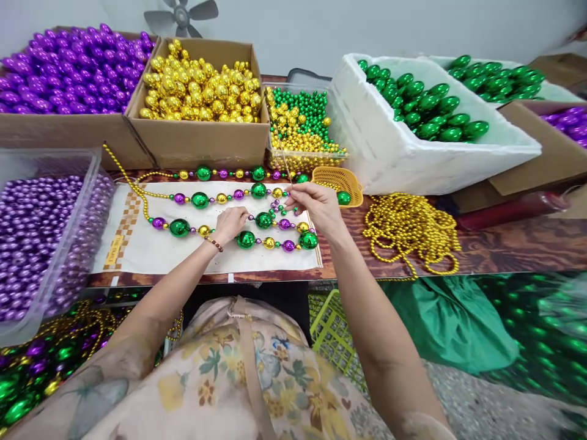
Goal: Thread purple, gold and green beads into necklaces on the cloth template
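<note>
Strands of green, gold and purple beads (pixel 263 220) lie in rows on a white cloth (pixel 132 253). My left hand (pixel 232 221) is closed at the strand, its fingertips by a small purple bead; my own fingers partly hide the grip. My right hand (pixel 317 205) pinches a thin, needle-like rod (pixel 285 160) that points up and away. Small green and purple beads (pixel 277 205) gather just beside my right fingertips. Below my hands, a large green bead (pixel 309 239) ends the curve of the strand on the cloth's right side.
Behind stand a carton of purple beads (pixel 77 67), one of gold beads (pixel 206 85), a clear tub of small beads (pixel 307 122) and a white foam box (pixel 426 165). A yellow basket (pixel 355 189) and gold bead chains (pixel 410 232) lie right; a clear bin (pixel 87 183) stands left.
</note>
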`<state>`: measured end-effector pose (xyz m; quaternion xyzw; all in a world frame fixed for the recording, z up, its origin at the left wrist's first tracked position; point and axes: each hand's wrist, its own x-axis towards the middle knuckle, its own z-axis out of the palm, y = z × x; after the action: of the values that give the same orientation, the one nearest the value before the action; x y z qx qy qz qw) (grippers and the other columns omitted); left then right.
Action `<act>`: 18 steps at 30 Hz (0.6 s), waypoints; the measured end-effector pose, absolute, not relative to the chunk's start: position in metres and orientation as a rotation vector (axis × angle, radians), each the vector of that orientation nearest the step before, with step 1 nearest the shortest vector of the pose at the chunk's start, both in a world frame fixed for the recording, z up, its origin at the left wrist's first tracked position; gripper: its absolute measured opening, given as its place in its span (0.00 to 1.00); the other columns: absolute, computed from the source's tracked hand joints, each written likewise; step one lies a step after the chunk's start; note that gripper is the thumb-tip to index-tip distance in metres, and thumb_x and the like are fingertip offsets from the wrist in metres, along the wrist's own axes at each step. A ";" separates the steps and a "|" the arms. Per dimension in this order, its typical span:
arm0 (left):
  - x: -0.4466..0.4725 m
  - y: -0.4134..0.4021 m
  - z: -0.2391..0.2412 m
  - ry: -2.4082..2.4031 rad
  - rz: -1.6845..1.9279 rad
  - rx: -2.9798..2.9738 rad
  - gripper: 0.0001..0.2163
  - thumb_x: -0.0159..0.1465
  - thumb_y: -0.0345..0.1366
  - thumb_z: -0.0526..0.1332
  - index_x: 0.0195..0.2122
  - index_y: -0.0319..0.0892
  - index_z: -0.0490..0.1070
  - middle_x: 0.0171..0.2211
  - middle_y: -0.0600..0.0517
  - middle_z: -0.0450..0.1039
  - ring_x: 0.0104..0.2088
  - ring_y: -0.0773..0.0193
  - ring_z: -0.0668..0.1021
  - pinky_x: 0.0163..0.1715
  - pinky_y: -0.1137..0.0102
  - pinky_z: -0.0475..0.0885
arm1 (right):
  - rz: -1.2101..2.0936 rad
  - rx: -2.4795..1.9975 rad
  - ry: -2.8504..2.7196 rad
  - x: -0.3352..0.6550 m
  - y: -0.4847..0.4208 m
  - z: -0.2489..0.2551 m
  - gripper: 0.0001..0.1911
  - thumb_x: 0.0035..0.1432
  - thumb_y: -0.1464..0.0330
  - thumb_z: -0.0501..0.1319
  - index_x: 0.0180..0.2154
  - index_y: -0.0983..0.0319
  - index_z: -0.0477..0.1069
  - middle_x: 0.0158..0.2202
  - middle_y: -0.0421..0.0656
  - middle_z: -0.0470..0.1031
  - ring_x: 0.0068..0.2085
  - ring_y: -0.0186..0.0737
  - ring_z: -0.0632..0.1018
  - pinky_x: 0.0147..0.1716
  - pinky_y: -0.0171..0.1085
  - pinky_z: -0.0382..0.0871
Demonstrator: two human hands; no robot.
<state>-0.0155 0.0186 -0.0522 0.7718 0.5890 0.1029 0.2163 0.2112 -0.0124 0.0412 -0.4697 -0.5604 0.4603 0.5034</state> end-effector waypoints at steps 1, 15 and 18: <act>-0.017 0.016 -0.051 1.647 0.254 2.166 0.13 0.70 0.39 0.54 0.44 0.45 0.78 0.41 0.45 0.81 0.42 0.54 0.80 0.41 0.66 0.69 | 1.106 -1.124 -1.339 0.209 -0.014 0.039 0.13 0.54 0.59 0.68 0.36 0.62 0.79 0.27 0.41 0.79 0.27 0.33 0.80 0.20 0.29 0.68; 0.002 -0.017 -0.062 1.875 0.072 2.103 0.17 0.74 0.39 0.44 0.53 0.42 0.69 0.37 0.41 0.80 0.41 0.51 0.82 0.41 0.63 0.70 | 1.012 -1.123 -1.302 0.164 -0.020 0.039 0.08 0.59 0.61 0.66 0.37 0.59 0.79 0.25 0.39 0.77 0.26 0.35 0.78 0.25 0.34 0.72; 0.004 -0.019 -0.061 1.887 0.117 2.050 0.17 0.74 0.39 0.44 0.51 0.42 0.70 0.38 0.41 0.80 0.40 0.52 0.82 0.41 0.63 0.70 | 1.057 -1.091 -1.429 0.139 -0.004 0.048 0.11 0.61 0.59 0.64 0.36 0.59 0.78 0.25 0.39 0.76 0.27 0.34 0.77 0.28 0.35 0.73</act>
<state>0.0038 -0.0192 -0.0607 0.7237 0.6661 0.0413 0.1756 0.1393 -0.0040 0.0477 -0.4520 -0.5919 0.4379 0.5036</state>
